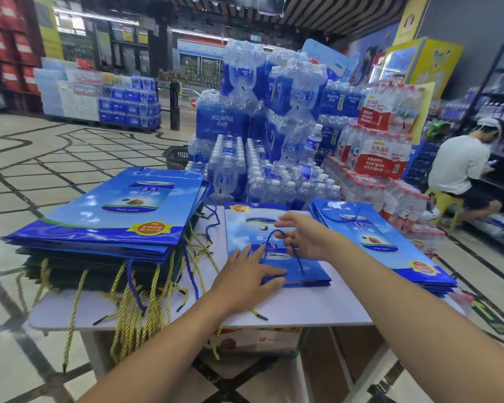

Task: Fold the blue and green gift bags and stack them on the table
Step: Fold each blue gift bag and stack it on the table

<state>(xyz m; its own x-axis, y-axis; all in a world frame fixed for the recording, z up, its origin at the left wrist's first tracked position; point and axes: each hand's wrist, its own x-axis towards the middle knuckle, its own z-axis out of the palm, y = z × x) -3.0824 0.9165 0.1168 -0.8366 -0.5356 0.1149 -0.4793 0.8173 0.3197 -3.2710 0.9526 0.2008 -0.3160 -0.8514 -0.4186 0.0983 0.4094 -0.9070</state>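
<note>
Squarely in the middle of the white surface (303, 309) lies a flattened blue gift bag (291, 271), its printed face up and its blue cord handle (298, 261) looped over it. The left hand (245, 274) lies flat on the bag's near left corner, fingers straight and spread, pressing it down. The right hand (303, 237) hovers over the upper part of the bag with fingers loosely bent; one fingertip meets the top of the cord loop, but whether it actually pinches the cord cannot be told.

To the left, close beside the bag, a tall stack crowds the surface: blue bags (114, 216) on top, dark green bags (85, 271) beneath. Their gold cords (128, 315) spill over the near edge and hang down, and a few stray toward the left hand. To the right, just beside the bag, sits a lower stack of blue bags (384, 242) reaching past the surface's right edge.

Directly behind the surface, shrink-wrapped packs of bottled water (259, 170) are piled high, with red-labelled packs (381, 158) next to them. A dark shopping basket (176, 157) stands on the tiled floor behind the left stack. Far right, a person in a white shirt (460, 164) sits on a yellow stool (445, 202) facing the shelves. A cardboard box (259, 338) shows under the surface.
</note>
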